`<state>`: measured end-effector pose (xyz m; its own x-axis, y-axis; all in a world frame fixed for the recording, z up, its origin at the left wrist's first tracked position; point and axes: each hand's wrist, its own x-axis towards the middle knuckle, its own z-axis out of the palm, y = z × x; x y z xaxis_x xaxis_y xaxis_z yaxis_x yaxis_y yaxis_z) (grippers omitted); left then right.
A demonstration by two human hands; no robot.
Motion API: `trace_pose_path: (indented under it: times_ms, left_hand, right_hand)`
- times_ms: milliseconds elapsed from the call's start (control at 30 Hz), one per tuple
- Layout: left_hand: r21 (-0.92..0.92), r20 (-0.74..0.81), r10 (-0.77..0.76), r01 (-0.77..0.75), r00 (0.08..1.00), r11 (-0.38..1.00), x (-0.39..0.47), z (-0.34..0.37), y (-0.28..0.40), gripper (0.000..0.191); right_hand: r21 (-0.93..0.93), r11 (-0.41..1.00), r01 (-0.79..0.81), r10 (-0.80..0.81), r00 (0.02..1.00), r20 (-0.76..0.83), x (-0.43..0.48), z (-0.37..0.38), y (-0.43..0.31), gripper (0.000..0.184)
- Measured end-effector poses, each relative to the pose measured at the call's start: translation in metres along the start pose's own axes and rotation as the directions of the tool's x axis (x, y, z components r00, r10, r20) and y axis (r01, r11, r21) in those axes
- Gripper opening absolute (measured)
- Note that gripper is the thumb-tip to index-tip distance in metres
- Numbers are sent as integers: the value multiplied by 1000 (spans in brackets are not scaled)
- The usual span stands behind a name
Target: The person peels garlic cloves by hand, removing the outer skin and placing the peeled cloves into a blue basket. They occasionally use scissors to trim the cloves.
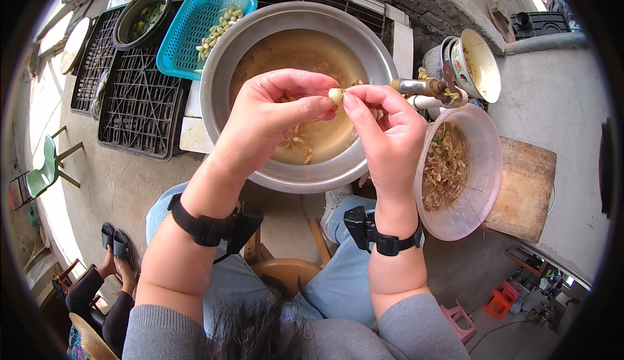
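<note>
My left hand pinches a pale peeled garlic clove between thumb and fingers, above a wide metal basin. Thumb and forefinger of my right hand are closed on a small bit at the clove's right end, seemingly skin. Cloudy brown water fills the basin below, with unpeeled cloves and loose skins in it, partly hidden by my hands. Beyond the basin's left rim, several peeled cloves lie in a turquoise plastic basket.
A pink-white plastic tub of garlic skins stands right, beside a wooden board. A metal tap juts near the basin's right rim. Left are black crates and a dark pot. Another person's feet show lower left.
</note>
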<state>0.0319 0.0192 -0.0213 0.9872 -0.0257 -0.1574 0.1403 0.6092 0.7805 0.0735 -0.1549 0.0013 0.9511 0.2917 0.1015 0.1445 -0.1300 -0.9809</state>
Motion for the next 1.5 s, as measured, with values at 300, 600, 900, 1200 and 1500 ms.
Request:
trace_pose_path:
  times_ms: [300,600,900,1200,1500]
  left_hand:
    - [99,-45,44,-39,998,994,-1,5,2,22]
    - [201,-32,78,-70,996,977,-2,5,5,21]
    - [237,-35,76,-66,996,969,-4,9,5,23]
    - [276,-49,169,-149,984,949,-3,11,2,27]
    - [248,-101,165,-136,981,959,-2,13,0,25]
  right_hand:
    - [38,998,-40,41,999,-20,0,-1,-9,8]
    - [48,998,-30,29,999,32,1,-4,-9,10]
    - [-94,993,77,-80,996,-30,-2,-1,-5,5]
    - [56,998,-42,41,999,32,1,-2,-7,12]
    - [184,966,-183,178,983,45,0,-3,-7,11]
